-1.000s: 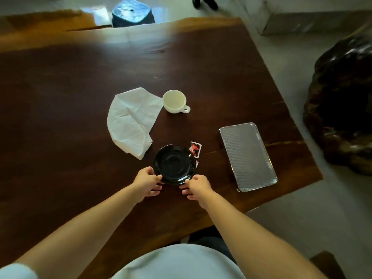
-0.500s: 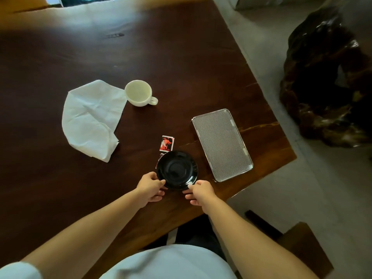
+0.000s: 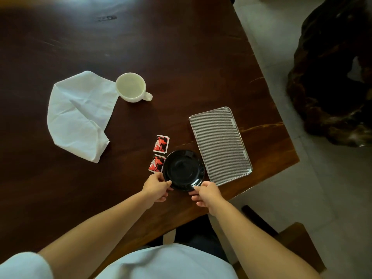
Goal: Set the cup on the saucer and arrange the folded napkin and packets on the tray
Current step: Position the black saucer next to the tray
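A black saucer (image 3: 183,169) sits on the dark wooden table (image 3: 141,47), close to the near edge. My left hand (image 3: 156,187) pinches its near-left rim and my right hand (image 3: 205,193) pinches its near-right rim. Two red packets lie just left of the saucer, one (image 3: 161,143) free and the other (image 3: 156,163) partly tucked under the rim. A silver ribbed tray (image 3: 220,144) lies immediately right of the saucer. Farther back stands an empty white cup (image 3: 131,87), handle pointing right. An unfolded, crumpled white napkin (image 3: 78,113) is spread to the cup's left.
The table's right edge runs just beyond the tray, with pale floor past it. A large dark carved wooden piece (image 3: 332,77) stands on the floor at right. A wooden seat corner (image 3: 300,244) shows at lower right.
Both hands have slid the saucer to the right, off the packets and up beside the tray. A second red packet is now uncovered. My head view has shifted right and down.
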Tool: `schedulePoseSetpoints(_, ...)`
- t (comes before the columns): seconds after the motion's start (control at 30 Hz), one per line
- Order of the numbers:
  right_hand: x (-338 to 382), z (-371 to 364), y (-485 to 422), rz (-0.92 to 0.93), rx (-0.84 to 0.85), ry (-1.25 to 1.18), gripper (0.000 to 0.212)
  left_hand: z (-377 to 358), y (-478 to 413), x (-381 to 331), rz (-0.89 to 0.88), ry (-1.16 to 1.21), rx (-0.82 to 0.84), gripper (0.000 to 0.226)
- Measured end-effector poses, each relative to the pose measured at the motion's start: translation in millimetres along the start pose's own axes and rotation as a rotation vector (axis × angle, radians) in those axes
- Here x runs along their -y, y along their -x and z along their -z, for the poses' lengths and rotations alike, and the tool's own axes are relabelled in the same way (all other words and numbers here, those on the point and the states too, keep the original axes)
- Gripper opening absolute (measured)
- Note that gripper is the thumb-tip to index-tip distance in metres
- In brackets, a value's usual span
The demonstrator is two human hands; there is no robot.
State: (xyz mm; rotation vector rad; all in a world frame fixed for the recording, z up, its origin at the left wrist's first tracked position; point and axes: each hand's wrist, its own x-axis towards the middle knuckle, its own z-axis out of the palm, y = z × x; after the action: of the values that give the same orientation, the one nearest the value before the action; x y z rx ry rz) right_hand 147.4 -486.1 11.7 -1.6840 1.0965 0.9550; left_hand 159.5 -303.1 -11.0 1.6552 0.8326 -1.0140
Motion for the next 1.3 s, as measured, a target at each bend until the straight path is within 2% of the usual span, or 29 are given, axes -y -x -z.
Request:
schedulePoseSetpoints(0.37,45,-18,-20,0.063,0.054,0.141,0.005,23,-20,-8,0.043,0.097,-0.061,0.005)
schedulePoseSetpoints(0.5,58,-30,-23,0.107,0.084,0.197,0.014,34,-21,-2,0.07,0.153,-0.095,0.006)
schedulePoseSetpoints(0.67,66,-39,-25,0.139,0.113,0.241,0.005,42,-18,4,0.109,0.204,-0.119,0.011)
schedulePoseSetpoints(0.7,66,-39,-26,0.139,0.117,0.237,0.003,42,-18,5,0.111,0.212,-0.113,0.01)
schedulePoseSetpoints(1.0,53,-13,-33,0.061,0.047,0.096,0.039,18,-15,-9,0.113,0.188,0.003,0.011)
schedulePoseSetpoints(1.3,45,-5,-38,0.009,-0.037,-0.089,0.037,-3,-17,-15,0.165,0.212,0.078,0.019)
